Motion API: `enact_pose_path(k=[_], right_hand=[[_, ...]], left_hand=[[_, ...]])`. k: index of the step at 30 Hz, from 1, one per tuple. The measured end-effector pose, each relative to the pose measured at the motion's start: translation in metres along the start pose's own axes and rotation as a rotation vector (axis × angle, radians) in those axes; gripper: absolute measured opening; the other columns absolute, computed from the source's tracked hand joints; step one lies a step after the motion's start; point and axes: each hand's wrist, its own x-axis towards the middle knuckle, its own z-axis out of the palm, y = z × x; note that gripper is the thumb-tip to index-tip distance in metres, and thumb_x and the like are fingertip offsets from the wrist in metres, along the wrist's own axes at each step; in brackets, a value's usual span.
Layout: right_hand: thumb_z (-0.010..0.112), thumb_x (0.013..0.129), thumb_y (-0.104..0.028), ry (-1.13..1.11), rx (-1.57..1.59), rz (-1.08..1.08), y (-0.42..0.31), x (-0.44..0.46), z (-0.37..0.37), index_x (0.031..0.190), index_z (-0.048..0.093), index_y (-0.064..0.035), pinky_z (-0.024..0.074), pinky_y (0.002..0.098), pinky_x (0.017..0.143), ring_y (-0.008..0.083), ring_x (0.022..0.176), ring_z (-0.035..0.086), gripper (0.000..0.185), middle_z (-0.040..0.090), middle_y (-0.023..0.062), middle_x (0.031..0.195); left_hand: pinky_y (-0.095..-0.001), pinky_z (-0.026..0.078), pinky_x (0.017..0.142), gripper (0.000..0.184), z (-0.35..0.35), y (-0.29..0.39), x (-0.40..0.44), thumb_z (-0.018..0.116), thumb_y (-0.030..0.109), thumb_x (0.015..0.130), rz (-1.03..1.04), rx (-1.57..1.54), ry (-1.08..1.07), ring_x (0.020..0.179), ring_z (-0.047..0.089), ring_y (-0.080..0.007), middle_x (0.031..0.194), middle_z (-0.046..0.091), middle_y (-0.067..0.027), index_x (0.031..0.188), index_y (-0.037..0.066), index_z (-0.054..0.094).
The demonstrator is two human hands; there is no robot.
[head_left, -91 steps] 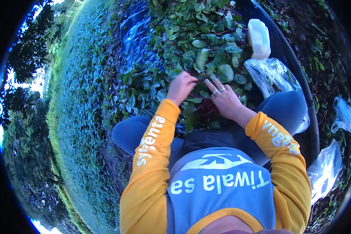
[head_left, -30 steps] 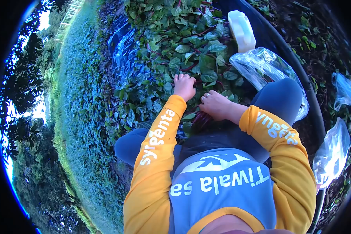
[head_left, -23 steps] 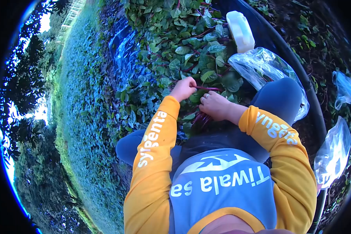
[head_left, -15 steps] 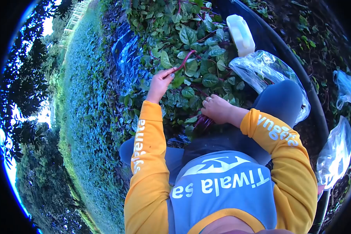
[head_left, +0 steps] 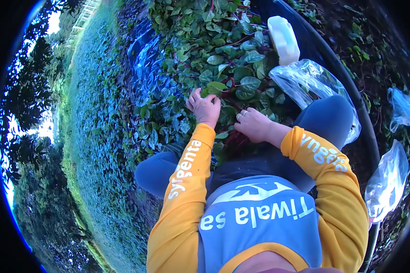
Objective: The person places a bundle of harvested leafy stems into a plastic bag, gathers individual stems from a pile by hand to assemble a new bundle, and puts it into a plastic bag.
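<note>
Dense green leaves on purple-red stems, which look like Malabar spinach (head_left: 248, 84), spread in front of my knees. My left hand (head_left: 205, 108) is among them with its fingers curled in, closed at a broad green leaf (head_left: 215, 87); the exact pinch point is partly hidden. To its right, my right hand (head_left: 254, 125) is closed round a bunch of red stems (head_left: 234, 140) held low near my lap. The bunch's far side is hidden by the hand. A ring shows on a right finger.
A white plastic jug (head_left: 283, 40) lies at the upper right, beside a clear plastic bag (head_left: 316, 82) near my right knee (head_left: 328, 116). A dark hose or pipe (head_left: 366, 118) curves past. More plastic bags (head_left: 387, 182) lie farther right. Blue-tinted plastic sheeting (head_left: 146, 50) is at the left.
My left hand has moved right and slightly down, closer to my right hand. The long red stem it held up is no longer visible there. My right hand has barely moved.
</note>
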Motion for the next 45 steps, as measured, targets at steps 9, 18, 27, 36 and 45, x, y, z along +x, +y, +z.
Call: enact_pose_path(k=[9,18,27,36,45], right_hand=[[0.073,0.075,-0.022,-0.012,0.01,-0.002,0.0,0.002,-0.004,0.1,0.07,-0.0139,0.0477,0.0381,0.088,0.0261,0.105,0.063,0.026,0.065,0.0084,0.103],[0.072,0.075,-0.02,-0.023,0.038,-0.01,-0.001,0.002,-0.004,0.104,0.067,-0.0122,0.0484,0.04,0.087,0.028,0.105,0.062,0.03,0.064,0.0105,0.104],[0.073,0.076,-0.022,-0.032,0.018,-0.02,-0.004,0.003,0.002,0.104,0.067,-0.0127,0.0488,0.0397,0.087,0.0279,0.106,0.063,0.03,0.064,0.0104,0.104],[0.073,0.077,-0.022,-0.035,0.001,-0.029,-0.005,0.002,0.0,0.107,0.066,-0.0139,0.049,0.0406,0.086,0.029,0.105,0.063,0.032,0.064,0.0112,0.105],[0.076,0.075,-0.023,-0.02,-0.018,-0.003,-0.006,0.003,-0.008,0.12,0.06,-0.0132,0.0489,0.0393,0.087,0.0273,0.103,0.065,0.049,0.065,0.0099,0.105]], left_hand=[[-0.0498,0.032,0.108,0.022,0.015,0.032,0.004,0.077,0.033,0.079,-0.076,0.04,-0.174,0.126,0.045,-0.0338,0.127,0.056,-0.0126,0.097,0.022,0.078],[-0.0603,0.012,0.121,0.007,0.009,0.009,0.017,0.074,0.023,0.079,0.084,0.041,-0.302,0.148,0.025,-0.0408,0.15,0.044,-0.0137,0.084,0.018,0.075],[-0.0647,0.013,0.119,0.029,0.022,0.031,0.002,0.078,0.031,0.083,-0.146,-0.017,-0.334,0.152,0.014,-0.0448,0.162,0.025,-0.0197,0.107,0.017,0.07],[-0.0631,0.013,0.12,0.015,0.016,0.016,0.007,0.071,0.017,0.074,0.014,-0.001,-0.388,0.15,0.022,-0.0419,0.153,0.042,-0.0205,0.087,0.009,0.071],[-0.0551,0.027,0.113,0.012,-0.019,0.023,-0.033,0.066,0.018,0.08,0.314,0.145,-0.232,0.12,0.049,-0.031,0.119,0.059,-0.0092,0.089,0.015,0.074]])
